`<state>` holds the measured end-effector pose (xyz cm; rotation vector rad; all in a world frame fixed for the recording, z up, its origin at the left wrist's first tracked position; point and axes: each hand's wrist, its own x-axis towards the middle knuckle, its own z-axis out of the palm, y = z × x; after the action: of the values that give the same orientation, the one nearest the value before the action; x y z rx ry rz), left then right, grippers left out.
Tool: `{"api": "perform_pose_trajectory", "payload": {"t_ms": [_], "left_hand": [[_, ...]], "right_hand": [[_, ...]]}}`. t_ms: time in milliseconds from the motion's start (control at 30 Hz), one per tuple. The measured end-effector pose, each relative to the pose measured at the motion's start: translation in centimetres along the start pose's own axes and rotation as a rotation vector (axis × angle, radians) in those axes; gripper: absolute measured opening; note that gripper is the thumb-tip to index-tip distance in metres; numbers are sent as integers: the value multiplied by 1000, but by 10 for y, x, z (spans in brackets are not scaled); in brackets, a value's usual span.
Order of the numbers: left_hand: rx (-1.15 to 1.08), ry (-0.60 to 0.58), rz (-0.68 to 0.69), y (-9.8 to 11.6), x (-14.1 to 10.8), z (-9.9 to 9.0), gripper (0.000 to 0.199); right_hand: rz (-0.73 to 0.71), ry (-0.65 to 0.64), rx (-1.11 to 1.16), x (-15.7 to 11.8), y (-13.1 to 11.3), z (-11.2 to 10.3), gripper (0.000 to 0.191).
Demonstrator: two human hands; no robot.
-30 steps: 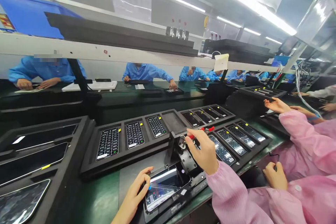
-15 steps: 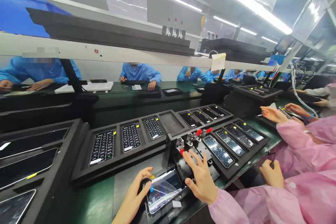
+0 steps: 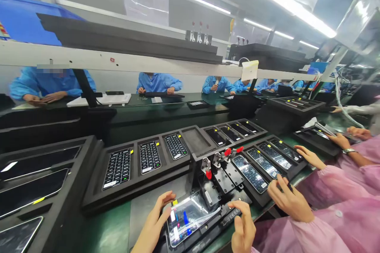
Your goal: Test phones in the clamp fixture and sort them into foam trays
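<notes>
A phone [image 3: 190, 215] with a lit, reflective screen lies in a black clamp fixture [image 3: 204, 227] at the front centre. My left hand [image 3: 154, 219] is at the phone's left end, thumb and forefinger around a dark end part of the fixture beside a yellow tab [image 3: 175, 202]. By the fixture's front right edge, my right hand [image 3: 245, 223] has bent fingers, thumb and forefinger apart, with nothing seen between them. Behind the phone, a red-tipped lever [image 3: 208, 174] points down; two more red levers [image 3: 227, 151] [image 3: 239, 149] stand further back.
Foam trays [image 3: 97, 189] [image 3: 191, 142] [image 3: 258, 199] with several phones surround the fixture. At the right, a co-worker's hands [image 3: 291, 201] [image 3: 311, 157] reach near the right tray; one holds something dark. Across the bench, people in blue sit behind a white rail [image 3: 148, 62].
My right hand has left the red lever and moved down and right to the fixture's front edge. A co-worker's dark-object hand has moved left towards the right tray. The view has shifted slightly.
</notes>
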<state>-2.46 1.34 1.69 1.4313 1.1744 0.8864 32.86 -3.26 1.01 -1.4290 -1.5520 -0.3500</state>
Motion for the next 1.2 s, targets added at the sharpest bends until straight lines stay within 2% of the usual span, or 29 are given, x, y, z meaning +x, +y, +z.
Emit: {"api": "perform_pose_trajectory", "payload": {"t_ms": [67,100,133,200,233,367,567,700,800,900,967,1033,1133,1200], "left_hand": [[56,11,-14,-2,-1,1,42],[83,19,-18,-2,-1,2,43],[106,34,-18,-2,-2,3,44],[133,70,-7,-2,-3,6,45],[138,87,-2,-2,-3,7,45],[151,130,10,0,-4,11,45],[152,165,30,1,-4,12,45],[157,133,7,1,-5,12,44],[169,100,5,0,-5,10,45],[189,66,3,-1,-4,6,45],[194,47,5,-2,-4,4,45],[193,32,2,-2,-5,3,45],[186,29,-7,-1,-6,5,45],[173,61,1,-1,-7,7,45]], "right_hand": [[-42,-80,-29,20,46,-29,31],[-184,-299,-35,28,67,-41,26],[-263,-411,-68,32,84,-51,24],[-441,-596,-163,34,105,-61,28],[-508,-626,-222,33,109,-62,34],[-679,-643,-411,21,105,-50,44],[-802,-553,-540,17,106,-37,39],[-849,-534,-515,17,104,-30,37],[-803,-550,-439,15,101,-28,38],[-665,-410,-273,15,74,-22,30],[-467,-218,-101,18,32,-6,23],[-88,35,49,25,-21,19,26],[7,-13,120,38,-87,58,13],[43,-93,162,47,-107,72,7]]}}
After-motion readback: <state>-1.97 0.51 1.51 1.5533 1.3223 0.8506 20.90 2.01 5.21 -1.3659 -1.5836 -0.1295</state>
